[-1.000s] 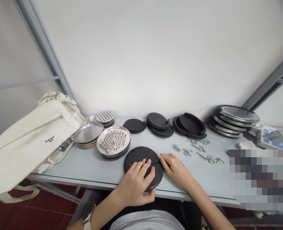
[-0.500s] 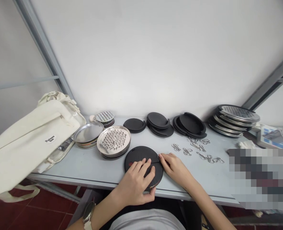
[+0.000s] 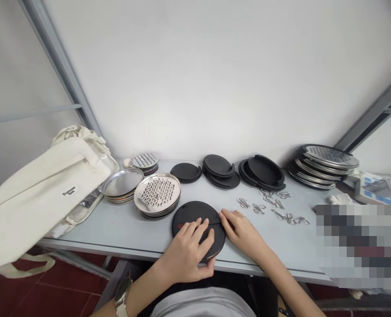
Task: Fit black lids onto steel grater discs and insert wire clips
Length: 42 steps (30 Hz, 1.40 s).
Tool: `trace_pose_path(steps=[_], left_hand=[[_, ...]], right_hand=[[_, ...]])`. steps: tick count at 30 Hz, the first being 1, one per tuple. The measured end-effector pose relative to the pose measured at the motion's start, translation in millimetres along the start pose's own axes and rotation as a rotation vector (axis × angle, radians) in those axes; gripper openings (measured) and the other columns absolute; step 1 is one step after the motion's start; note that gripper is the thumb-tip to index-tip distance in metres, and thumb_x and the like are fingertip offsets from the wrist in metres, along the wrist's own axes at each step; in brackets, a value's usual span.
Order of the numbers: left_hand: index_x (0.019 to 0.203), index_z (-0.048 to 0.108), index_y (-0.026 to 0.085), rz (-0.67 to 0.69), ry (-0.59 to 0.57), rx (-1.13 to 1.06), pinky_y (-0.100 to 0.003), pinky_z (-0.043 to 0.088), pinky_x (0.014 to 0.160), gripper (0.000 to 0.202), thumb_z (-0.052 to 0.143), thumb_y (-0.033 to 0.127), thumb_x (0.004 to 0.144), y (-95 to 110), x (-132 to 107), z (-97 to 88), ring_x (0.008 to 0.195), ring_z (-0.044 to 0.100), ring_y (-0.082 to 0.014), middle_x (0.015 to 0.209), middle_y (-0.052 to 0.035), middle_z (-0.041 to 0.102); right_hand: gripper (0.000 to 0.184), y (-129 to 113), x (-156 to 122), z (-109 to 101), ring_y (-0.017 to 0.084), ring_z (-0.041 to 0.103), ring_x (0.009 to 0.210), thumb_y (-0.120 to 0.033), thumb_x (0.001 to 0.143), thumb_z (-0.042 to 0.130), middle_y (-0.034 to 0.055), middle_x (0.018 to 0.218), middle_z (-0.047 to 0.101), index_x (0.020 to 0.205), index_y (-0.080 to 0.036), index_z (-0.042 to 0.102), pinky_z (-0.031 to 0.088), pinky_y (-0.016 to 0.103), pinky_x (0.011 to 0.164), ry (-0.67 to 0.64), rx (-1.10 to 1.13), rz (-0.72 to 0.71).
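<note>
A round black disc (image 3: 195,211) with a slit and a small red patch lies at the table's front edge. My left hand (image 3: 190,251) rests on it, fingers spread, thumb over the near rim. At the disc's right rim, my right hand (image 3: 241,231) is closed in a pinch on a small metal wire piece (image 3: 219,215), mostly hidden by the fingertips. Several looped wire pieces (image 3: 258,208) lie scattered to the right. Just left of the disc stands a stack of round metal graters (image 3: 157,193).
Behind are plain metal discs (image 3: 122,182), smaller graters (image 3: 145,160) and black round holders (image 3: 218,165), (image 3: 266,171). A tall stack of graters in black holders (image 3: 327,165) stands at right. A cream bag (image 3: 46,189) covers the table's left end. A white wall (image 3: 198,79) rises behind.
My right fingertips have shifted very slightly at the disc's rim, and less of the metal piece shows. The left hand and the disc look unmoved.
</note>
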<state>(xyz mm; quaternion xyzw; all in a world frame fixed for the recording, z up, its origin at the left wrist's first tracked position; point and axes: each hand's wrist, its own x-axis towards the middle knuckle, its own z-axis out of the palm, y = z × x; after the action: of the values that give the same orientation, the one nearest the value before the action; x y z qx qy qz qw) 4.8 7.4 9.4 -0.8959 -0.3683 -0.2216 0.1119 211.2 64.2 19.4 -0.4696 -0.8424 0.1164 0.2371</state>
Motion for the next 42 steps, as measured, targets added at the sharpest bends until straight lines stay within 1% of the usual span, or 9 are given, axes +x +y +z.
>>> trace_pose_path(steps=[5, 8, 17, 25, 32, 42], left_hand=[[0.128, 0.052, 0.012, 0.002, 0.005, 0.002, -0.043, 0.039, 0.098, 0.054, 0.052, 0.036, 0.08, 0, 0, -0.1, 0.123, 0.046, -0.0332, 0.137, -0.0167, 0.048], [0.128, 0.052, 0.012, 0.004, 0.007, 0.002, -0.043, 0.039, 0.098, 0.053, 0.051, 0.036, 0.081, 0, 1, -0.4, 0.122, 0.047, -0.0334, 0.137, -0.017, 0.048], [0.127, 0.052, 0.012, 0.011, 0.008, 0.021, -0.042, 0.038, 0.098, 0.052, 0.051, 0.037, 0.081, -1, 1, 1.0, 0.122, 0.047, -0.0329, 0.136, -0.017, 0.049], [0.125, 0.053, 0.012, 0.047, 0.01, 0.097, -0.042, 0.039, 0.095, 0.049, 0.05, 0.038, 0.083, -1, 2, 1.6, 0.119, 0.048, -0.0325, 0.134, -0.0164, 0.05], [0.123, 0.054, 0.016, 0.025, 0.02, 0.143, -0.042, 0.039, 0.094, 0.046, 0.051, 0.039, 0.083, 1, 2, 2.5, 0.118, 0.049, -0.032, 0.133, -0.0149, 0.052], [0.121, 0.055, 0.018, 0.023, -0.003, 0.125, -0.042, 0.041, 0.091, 0.044, 0.055, 0.038, 0.081, 1, 4, -0.4, 0.115, 0.051, -0.032, 0.132, -0.0161, 0.052]], right_hand=[[0.023, -3, 0, 1, 0.019, 0.049, 0.061, -0.028, 0.099, 0.032, -0.0017, 0.062, 0.046, 0.076, -0.024, 0.035, 0.035, 0.027, 0.058, 0.016, 0.048, 0.043], [0.023, -2, 0, 2, 0.019, 0.049, 0.06, -0.028, 0.099, 0.03, -0.0013, 0.064, 0.046, 0.077, -0.024, 0.035, 0.035, 0.028, 0.058, 0.014, 0.061, 0.048], [0.023, 4, 1, 3, 0.019, 0.05, 0.059, -0.026, 0.099, 0.029, -0.0002, 0.063, 0.048, 0.078, -0.023, 0.039, 0.034, 0.028, 0.058, -0.016, 0.001, 0.015], [0.024, 6, 1, -1, 0.018, 0.05, 0.061, -0.026, 0.099, 0.029, 0.0, 0.066, 0.05, 0.077, -0.023, 0.038, 0.034, 0.028, 0.059, -0.056, 0.064, 0.013], [0.027, 7, 1, -8, 0.017, 0.05, 0.06, -0.027, 0.1, 0.031, -0.0014, 0.063, 0.049, 0.074, -0.023, 0.037, 0.035, 0.027, 0.06, -0.104, 0.143, 0.009], [0.028, 4, 3, -12, 0.017, 0.049, 0.058, -0.025, 0.099, 0.032, -0.0015, 0.061, 0.048, 0.071, -0.023, 0.036, 0.036, 0.027, 0.058, -0.11, 0.122, -0.014]])
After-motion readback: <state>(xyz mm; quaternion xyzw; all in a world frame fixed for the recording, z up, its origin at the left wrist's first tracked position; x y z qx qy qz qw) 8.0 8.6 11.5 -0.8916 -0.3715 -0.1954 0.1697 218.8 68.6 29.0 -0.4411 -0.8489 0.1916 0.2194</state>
